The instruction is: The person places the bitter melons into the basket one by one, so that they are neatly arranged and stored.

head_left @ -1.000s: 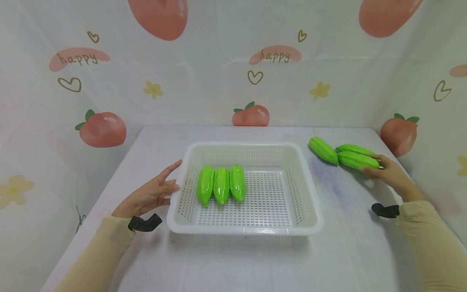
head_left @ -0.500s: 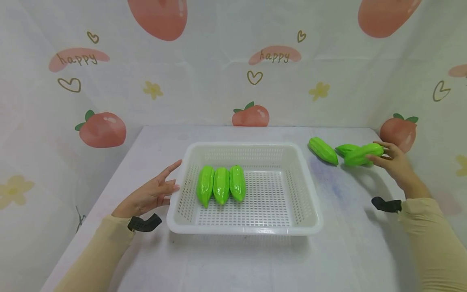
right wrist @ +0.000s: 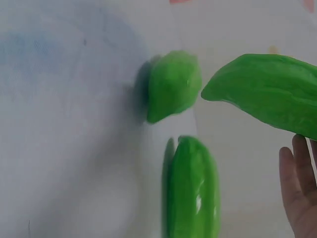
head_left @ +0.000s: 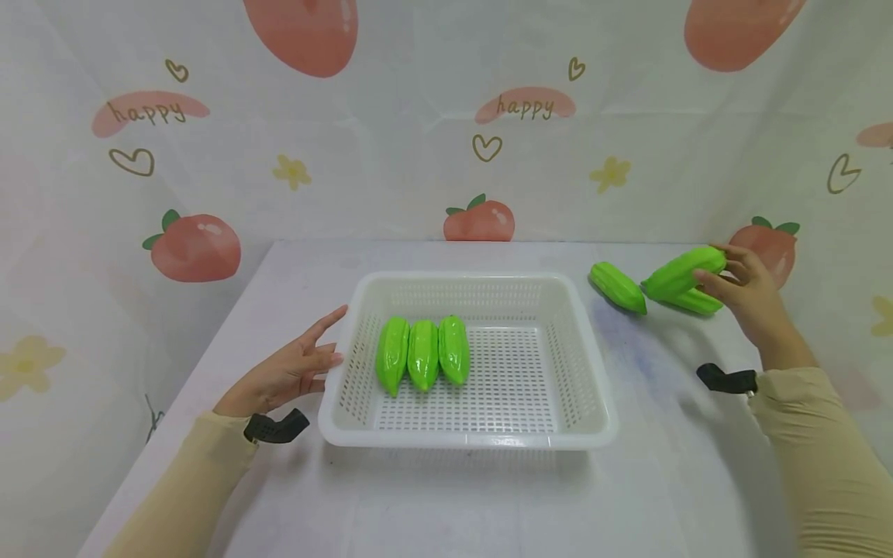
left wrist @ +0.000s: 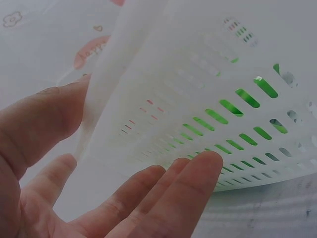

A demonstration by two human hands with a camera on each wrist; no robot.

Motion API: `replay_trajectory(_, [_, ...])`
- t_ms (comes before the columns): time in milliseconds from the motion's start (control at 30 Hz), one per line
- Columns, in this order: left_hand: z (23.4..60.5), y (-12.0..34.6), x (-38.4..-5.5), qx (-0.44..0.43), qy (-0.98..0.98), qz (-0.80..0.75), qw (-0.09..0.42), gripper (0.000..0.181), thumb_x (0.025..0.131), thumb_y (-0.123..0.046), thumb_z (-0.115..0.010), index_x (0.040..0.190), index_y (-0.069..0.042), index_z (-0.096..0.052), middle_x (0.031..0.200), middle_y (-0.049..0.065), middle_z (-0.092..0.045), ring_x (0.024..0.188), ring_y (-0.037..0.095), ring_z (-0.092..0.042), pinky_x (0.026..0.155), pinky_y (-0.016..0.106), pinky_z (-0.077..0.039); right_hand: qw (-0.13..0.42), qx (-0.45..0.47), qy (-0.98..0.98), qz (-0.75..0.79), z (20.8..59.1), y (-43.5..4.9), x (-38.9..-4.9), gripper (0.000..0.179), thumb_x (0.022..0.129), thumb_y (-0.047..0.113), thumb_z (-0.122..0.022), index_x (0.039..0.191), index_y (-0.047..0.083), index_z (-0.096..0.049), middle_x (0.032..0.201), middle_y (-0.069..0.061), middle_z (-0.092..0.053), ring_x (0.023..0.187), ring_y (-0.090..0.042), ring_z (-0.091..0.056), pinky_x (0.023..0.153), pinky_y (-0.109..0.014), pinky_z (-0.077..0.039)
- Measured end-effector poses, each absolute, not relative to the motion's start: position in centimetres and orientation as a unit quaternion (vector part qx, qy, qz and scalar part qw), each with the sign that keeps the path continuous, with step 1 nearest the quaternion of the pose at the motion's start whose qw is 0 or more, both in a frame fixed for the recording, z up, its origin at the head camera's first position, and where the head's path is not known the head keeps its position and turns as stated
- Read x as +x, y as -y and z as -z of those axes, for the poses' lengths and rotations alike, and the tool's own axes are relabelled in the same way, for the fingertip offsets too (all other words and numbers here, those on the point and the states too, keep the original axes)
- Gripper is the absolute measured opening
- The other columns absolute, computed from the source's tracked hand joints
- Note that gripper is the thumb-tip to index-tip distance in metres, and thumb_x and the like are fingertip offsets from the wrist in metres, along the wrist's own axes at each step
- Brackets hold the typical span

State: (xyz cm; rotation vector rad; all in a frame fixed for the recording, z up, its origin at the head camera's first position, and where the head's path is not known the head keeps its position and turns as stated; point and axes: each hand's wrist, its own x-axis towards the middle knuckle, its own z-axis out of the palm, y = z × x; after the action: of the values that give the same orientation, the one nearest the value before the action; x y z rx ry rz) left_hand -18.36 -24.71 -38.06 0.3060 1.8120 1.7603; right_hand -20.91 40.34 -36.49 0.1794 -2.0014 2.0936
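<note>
My right hand (head_left: 755, 301) grips a bright green ridged gourd (head_left: 684, 273) by its right end, thumb on the near side, lifted at the table's far right. Another green gourd (head_left: 700, 302) lies behind and below it, partly covered in the head view. A further gourd (head_left: 618, 287) rests to the left. In the right wrist view, the held gourd (right wrist: 267, 91) slants above the fingertips. My left hand (head_left: 289, 372) touches the left side of a white perforated plastic basket (head_left: 467, 440), fingers mostly extended. Inside, three gourds (head_left: 423, 355) lie side by side toward the left.
The basket stands mid-table on a whitish tabletop (head_left: 446, 504). Behind and along both sides hangs a white cloth (head_left: 391, 178) printed with peaches, hearts and flowers. A dark cable (head_left: 153, 418) shows at the left edge.
The right hand has raised one gourd off the table and moved it up and slightly left, uncovering part of the gourd beneath. The left hand and basket have stayed still.
</note>
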Motion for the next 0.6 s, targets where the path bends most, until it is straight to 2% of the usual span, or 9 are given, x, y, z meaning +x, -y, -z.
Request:
replay_trajectory(233, [38.1,24.7,-18.3,0.121,-0.681,-0.66,0.294,0.077,0.099,-0.008,-0.052,0.155,-0.038,-0.008,0.133,0.0,-0.059,0.107,0.022,-0.066,0.087,0.043,-0.056,0.142,0.071,0.645,-0.748,35.1,-37.9,-21.1,0.044,0.09,-0.01,-0.058,0.127,0.012,-0.055,0.111,0.0,-0.054,0.091,-0.005,-0.066,0.077,-0.013,-0.054])
replay_trajectory(600, [37.9,24.7,-18.3,0.099,-0.678,-0.665,0.296,0.078,0.098,-0.008,-0.054,0.154,-0.04,-0.011,0.134,0.0,-0.059,0.106,0.019,-0.067,0.087,0.04,-0.057,0.146,0.143,0.514,-0.833,33.2,-34.6,-21.0,0.052,0.088,-0.022,-0.049,0.132,0.004,-0.05,0.112,-0.008,-0.061,0.092,-0.019,-0.069,0.074,-0.031,-0.06])
